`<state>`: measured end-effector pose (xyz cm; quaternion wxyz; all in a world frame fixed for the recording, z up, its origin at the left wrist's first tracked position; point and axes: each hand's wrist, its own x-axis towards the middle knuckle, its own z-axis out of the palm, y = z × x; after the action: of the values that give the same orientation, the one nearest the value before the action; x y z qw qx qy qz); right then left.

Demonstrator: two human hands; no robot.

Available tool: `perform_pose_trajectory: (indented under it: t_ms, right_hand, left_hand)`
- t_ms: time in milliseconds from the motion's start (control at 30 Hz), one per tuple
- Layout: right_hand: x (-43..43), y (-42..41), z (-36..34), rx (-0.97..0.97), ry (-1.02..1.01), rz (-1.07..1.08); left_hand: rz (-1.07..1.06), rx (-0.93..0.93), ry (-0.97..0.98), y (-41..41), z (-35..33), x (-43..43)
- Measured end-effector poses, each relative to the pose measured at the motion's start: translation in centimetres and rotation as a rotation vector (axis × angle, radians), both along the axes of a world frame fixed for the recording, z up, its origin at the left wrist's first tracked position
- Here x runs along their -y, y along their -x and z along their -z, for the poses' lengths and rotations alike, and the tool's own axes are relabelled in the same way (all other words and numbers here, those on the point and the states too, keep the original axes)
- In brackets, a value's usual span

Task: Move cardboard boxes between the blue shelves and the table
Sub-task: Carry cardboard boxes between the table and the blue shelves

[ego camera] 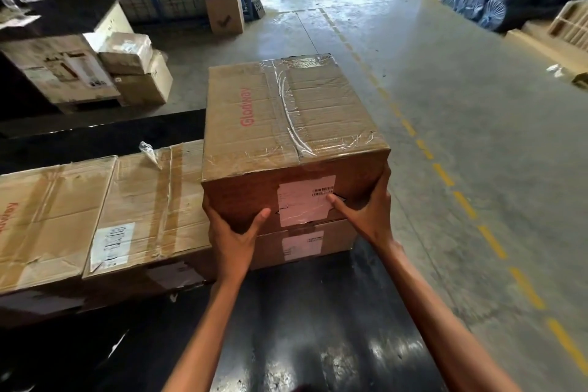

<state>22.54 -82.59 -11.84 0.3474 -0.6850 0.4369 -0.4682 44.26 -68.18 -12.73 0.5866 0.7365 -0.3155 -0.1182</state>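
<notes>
A taped cardboard box (pixel 286 118) rests atop a second box (pixel 337 239) at twelve o'clock on the black desk (pixel 302 328). The left hand (pixel 235 232) and right hand (pixel 369 213) clamp fingers round its near corners, thumbs on the labelled face, probably balancing its weight.

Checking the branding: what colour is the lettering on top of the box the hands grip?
Red lettering on the brown cardboard box, shown in the head view.
</notes>
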Motion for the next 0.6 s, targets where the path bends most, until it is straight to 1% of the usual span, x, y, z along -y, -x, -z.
perform_pose_trajectory:
  t_ms: [167,367,433,500,600]
  right_hand:
    - [-1.1,0.3,0.1,-0.023,-0.011,0.049]
    - [-4.7,1.5,0.9,-0.169,-0.025,0.147]
    - [-7.0,1.7,1.3,-0.245,-0.064,0.17]
    - [-9.7,1.5,1.9,-0.356,-0.126,0.173]
    - [-14.1,0.2,2.6,-0.542,-0.213,0.065]
  left_hand:
    - [0.035,-0.015,-0.026,0.3,0.0,-1.0]
    - [0.122,-0.003,-0.045,1.3,1.6,-4.6]
    - [0.127,0.033,-0.074,2.0,2.2,-6.7]
    - [0.121,0.102,-0.143,2.6,3.1,-9.3]
    - [0.113,0.14,-0.27,3.1,4.3,-13.7]
